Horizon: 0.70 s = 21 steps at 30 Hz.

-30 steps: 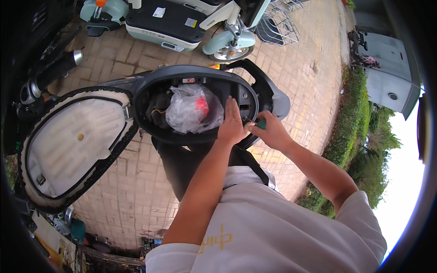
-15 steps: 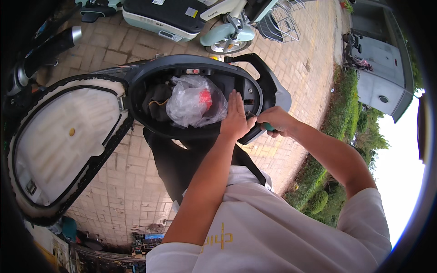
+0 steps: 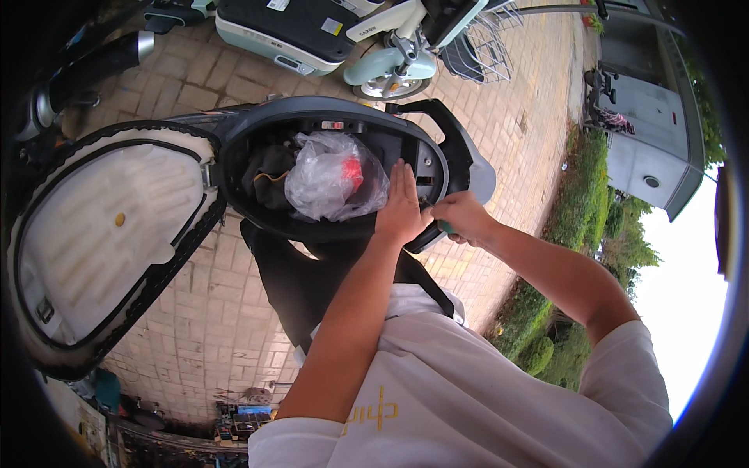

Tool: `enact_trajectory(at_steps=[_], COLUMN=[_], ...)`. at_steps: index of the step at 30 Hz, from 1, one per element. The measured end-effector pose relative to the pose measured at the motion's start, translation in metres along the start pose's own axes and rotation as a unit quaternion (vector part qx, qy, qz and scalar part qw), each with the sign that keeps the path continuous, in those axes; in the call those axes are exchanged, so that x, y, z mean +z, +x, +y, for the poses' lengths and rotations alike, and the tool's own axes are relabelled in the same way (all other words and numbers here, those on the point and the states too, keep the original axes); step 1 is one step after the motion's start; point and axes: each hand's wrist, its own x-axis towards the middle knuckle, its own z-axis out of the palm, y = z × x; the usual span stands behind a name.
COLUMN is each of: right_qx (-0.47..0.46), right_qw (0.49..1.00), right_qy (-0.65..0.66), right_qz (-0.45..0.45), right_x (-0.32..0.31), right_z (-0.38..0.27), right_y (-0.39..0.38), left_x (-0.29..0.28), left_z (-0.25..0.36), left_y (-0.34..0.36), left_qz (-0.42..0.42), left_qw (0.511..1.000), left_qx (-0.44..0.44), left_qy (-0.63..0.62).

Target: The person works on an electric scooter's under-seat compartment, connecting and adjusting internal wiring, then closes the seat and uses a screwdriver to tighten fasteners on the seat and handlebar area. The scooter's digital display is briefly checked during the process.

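Observation:
My left hand (image 3: 402,209) lies over the rear rim of a scooter's open under-seat storage compartment (image 3: 312,232), its fingers stretched out flat into it. Just right of it, my right hand (image 3: 466,217) is closed round a green-handled screwdriver (image 3: 445,227). Most of the tool is hidden by the fingers, and its tip meets the rim close to my left thumb. In the compartment a crumpled clear plastic bag (image 3: 324,183) shows something red inside. Dark cloth (image 3: 269,175) with a yellowish cord lies beside the bag.
The scooter's seat (image 3: 109,234) is tipped open on the left, pale underside up. A black grab rail (image 3: 441,117) curves behind the compartment. A mint-green electric bike (image 3: 390,66) stands beyond on brick paving (image 3: 211,304). A hedge (image 3: 581,199) runs along the right.
My right hand with the screwdriver has shifted slightly left, nearer my left hand, and its wrist has turned a little. The left hand stays nearly in place. The view has shifted slightly.

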Motion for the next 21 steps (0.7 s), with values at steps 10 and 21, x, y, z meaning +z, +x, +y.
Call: enact_trajectory(at_steps=[10,21], right_qx=[-0.194,-0.015], right_qw=[0.963,0.975], right_qy=[-0.142,0.19], right_qz=[0.12,0.111], right_x=[-0.001,0.006], right_z=[0.013,0.006], right_y=[-0.009,-0.001], left_x=[0.002,0.008], left_z=[-0.001,-0.005], left_y=[0.001,0.0], left_qz=[0.007,0.028], left_qw=[1.0,0.999], left_qx=[0.005,0.019], left_qy=[0.006,-0.012])
